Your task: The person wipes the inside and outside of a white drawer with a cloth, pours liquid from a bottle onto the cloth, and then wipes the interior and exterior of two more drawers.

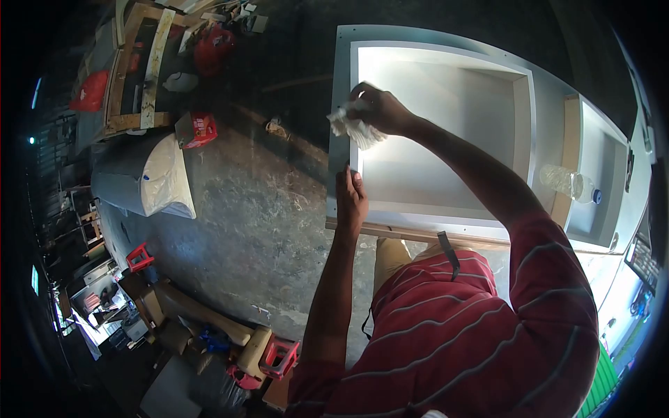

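A white cabinet (435, 214) with framed recesses lies in front of me, its open side up. My right hand (383, 111) is closed around a crumpled white cloth (359, 131), slightly blurred, over the inner frame near the cabinet's left end. Lower down, my left hand (352, 198) grips the cabinet's left edge near its front corner, thumb on the upper side. Some of its fingers are hidden. A clear plastic bottle (568, 183) with a blue cap lies across the divider at the cabinet's right.
A wooden crate frame (150, 76) with red bags stands at the back left. Below it, a pale curved piece (157, 177) rests on the concrete floor (258, 202). Red stools (280, 355) and clutter sit at the lower left.
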